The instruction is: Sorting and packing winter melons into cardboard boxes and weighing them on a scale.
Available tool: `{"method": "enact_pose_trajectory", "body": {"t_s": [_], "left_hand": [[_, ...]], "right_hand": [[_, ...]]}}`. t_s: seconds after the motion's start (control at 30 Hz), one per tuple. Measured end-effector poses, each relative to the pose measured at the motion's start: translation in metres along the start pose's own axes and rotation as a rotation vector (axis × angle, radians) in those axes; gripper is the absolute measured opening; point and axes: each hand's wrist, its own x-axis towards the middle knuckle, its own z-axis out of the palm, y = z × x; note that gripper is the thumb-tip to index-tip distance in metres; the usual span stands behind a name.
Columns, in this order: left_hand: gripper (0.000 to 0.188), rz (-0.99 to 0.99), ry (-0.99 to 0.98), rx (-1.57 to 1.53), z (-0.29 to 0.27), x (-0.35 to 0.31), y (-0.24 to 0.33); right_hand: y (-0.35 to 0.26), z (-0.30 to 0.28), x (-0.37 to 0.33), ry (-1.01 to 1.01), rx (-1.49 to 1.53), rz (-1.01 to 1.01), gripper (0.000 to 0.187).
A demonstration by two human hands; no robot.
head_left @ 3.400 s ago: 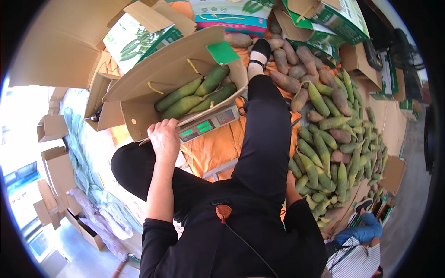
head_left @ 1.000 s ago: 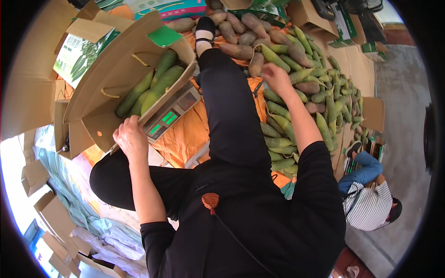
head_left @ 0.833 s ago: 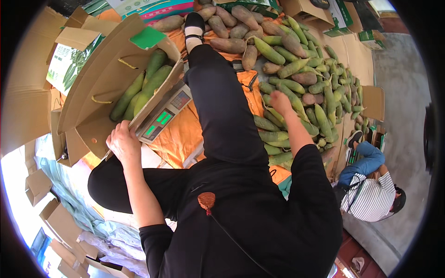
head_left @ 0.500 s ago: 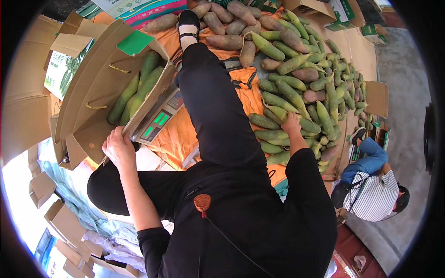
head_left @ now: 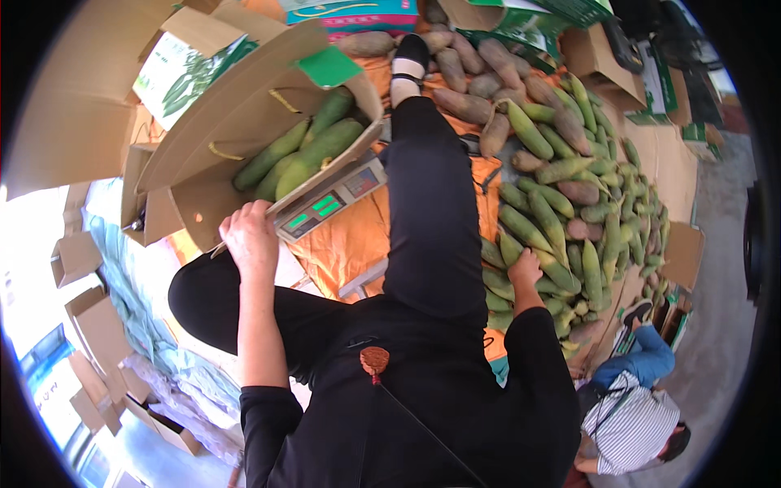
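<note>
My left hand (head_left: 250, 236) has its fingers hooked over the near rim of an open cardboard box (head_left: 187, 122). Inside lie several green radishes (head_left: 321, 154), and yellow cord handles show along the box wall. Beside the box is a scale (head_left: 329, 199) with lit green displays; whether the box rests on it is hidden. At the near left part of a large radish pile (head_left: 561, 171), my right hand (head_left: 527, 267) is closed round the lower end of a green radish (head_left: 510, 247), whose pointed end tilts up.
Reddish-purple radishes (head_left: 464, 106) lie at the far end of the pile, on an orange sheet (head_left: 325, 264). My outstretched leg (head_left: 431, 203) lies between scale and pile. Cardboard boxes (head_left: 602, 57) stand at the far right. Another person in a striped shirt (head_left: 634, 423) is at the lower right.
The view has shifted, so box and pile sit farther right. The green radish at my right hand has tipped more upright. My left hand stays on the box rim.
</note>
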Motion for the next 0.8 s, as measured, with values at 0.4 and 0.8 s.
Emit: {"method": "enact_pose_trajectory", "body": {"t_s": [0.4, 0.8], "left_hand": [[0.006, -0.013, 0.033, -0.037, -0.002, -0.003, -0.002], [0.005, 0.004, 0.092, -0.075, 0.004, -0.005, -0.005]], "right_hand": [[-0.069, -0.14, -0.022, 0.529, 0.768, -0.621, 0.063], [-0.212, -0.352, -0.223, 0.378, 1.235, -1.486, 0.061]]}}
